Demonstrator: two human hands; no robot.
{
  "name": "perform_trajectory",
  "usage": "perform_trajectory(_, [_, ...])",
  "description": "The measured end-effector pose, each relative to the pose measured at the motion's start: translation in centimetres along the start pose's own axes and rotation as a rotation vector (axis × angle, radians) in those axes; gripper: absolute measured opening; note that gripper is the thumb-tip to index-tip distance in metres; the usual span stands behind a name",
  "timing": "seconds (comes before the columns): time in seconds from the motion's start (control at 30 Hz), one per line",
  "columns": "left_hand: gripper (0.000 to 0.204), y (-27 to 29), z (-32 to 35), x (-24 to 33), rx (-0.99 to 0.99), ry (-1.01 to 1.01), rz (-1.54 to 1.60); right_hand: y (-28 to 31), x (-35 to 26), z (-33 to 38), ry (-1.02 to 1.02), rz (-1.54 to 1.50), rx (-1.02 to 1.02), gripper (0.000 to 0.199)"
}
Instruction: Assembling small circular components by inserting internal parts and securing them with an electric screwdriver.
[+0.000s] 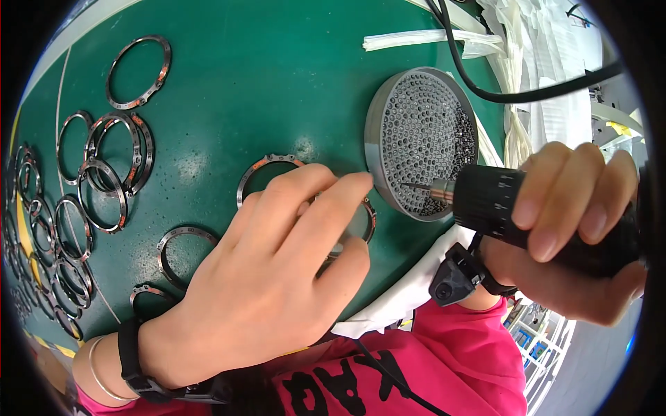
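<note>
My right hand (pixel 576 208) grips a black electric screwdriver (pixel 485 201). Its thin bit (pixel 416 186) points left over a round grey tray (pixel 375 149) with a dimpled floor and many tiny dark metal parts (pixel 463 139) along its right side. Below and left of the tray, my left hand (pixel 277 256) is bent over a dark metal ring (pixel 373 218) with orange marks, its fingers around the ring, which they mostly hide. A similar ring (pixel 267 161) shows just above that hand, partly covered by it. Two more rings (pixel 166 249) lie by the wrist.
Several dark rings (pixel 104 197) lie overlapping across the left of the green table mat (pixel 229 83). A single ring (pixel 165 69) lies at the far left. A black cable (pixel 527 96) hangs across the upper right, past white strips (pixel 430 40) and white sheeting (pixel 548 62).
</note>
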State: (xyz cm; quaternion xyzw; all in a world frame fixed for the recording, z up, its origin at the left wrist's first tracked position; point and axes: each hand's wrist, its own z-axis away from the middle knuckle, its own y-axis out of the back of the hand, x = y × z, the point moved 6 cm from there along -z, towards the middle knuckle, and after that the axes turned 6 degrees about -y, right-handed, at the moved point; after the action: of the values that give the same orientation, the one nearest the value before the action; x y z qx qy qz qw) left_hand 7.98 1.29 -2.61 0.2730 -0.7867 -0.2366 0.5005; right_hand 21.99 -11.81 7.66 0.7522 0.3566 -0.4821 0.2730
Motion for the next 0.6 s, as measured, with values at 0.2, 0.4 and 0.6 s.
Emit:
perform_trajectory(0.2, [0.037, 0.33, -0.03, 0.22, -0.050, 0.011, 0.026, 0.19, -0.68, 0.69, -0.058, 0.034, 0.050, 0.030])
perform_trajectory(0.4, [0.037, 0.51, -0.17, 0.30, -0.046, 0.005, 0.019, 0.10, -0.59, 1.01, -0.102, 0.046, 0.078, 0.031])
perform_trajectory(0.6, [0.037, 0.24, 0.05, -0.02, -0.048, 0.016, 0.012, -0.03, 0.01, 1.13, -0.126, 0.067, 0.092, 0.032])
